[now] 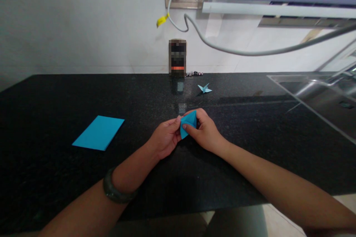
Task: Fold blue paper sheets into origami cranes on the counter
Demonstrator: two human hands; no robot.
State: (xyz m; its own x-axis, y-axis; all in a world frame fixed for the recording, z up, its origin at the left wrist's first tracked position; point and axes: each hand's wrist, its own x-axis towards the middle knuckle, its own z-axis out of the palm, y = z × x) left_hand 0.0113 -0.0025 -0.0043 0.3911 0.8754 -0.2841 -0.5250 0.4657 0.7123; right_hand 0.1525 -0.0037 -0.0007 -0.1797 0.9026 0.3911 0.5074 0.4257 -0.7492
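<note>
A small folded piece of blue paper (188,123) is held just above the black counter (55,96), near its middle. My left hand (164,139) pinches its left edge with thumb and fingertips. My right hand (204,130) grips its right side, thumb pressed on the front of the paper. Both hands are closed on it. A dark bangle sits on my left wrist.
A stack of flat blue paper sheets (99,132) lies to the left. A finished blue paper crane (205,88) sits further back. A small dark box (177,57) stands against the wall. A steel sink (319,92) is at the right. A grey cable (250,52) hangs from the wall socket.
</note>
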